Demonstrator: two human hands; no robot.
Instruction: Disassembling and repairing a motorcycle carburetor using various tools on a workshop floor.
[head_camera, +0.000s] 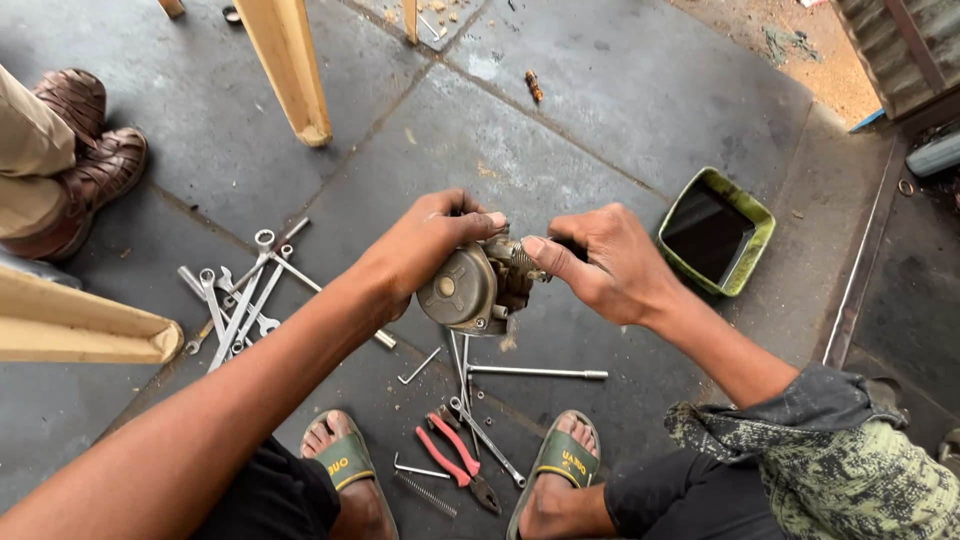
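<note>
L hand (425, 240) grips carburetor (470, 288) mid-air above floor (600, 100), float bowl on. R hand (610, 265) fingers pinch part at top. Spanners (240, 300), pliers (455, 465), spring (425, 492) lie below; stripping looks barely begun.

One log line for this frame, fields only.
left hand: grips carburetor | right hand: pinches its top | below: red pliers, wrenches

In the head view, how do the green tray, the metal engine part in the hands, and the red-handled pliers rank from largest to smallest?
1. green tray
2. metal engine part, though it is held nearer the camera, so this order is unsure
3. red-handled pliers, clearly the smallest
</note>
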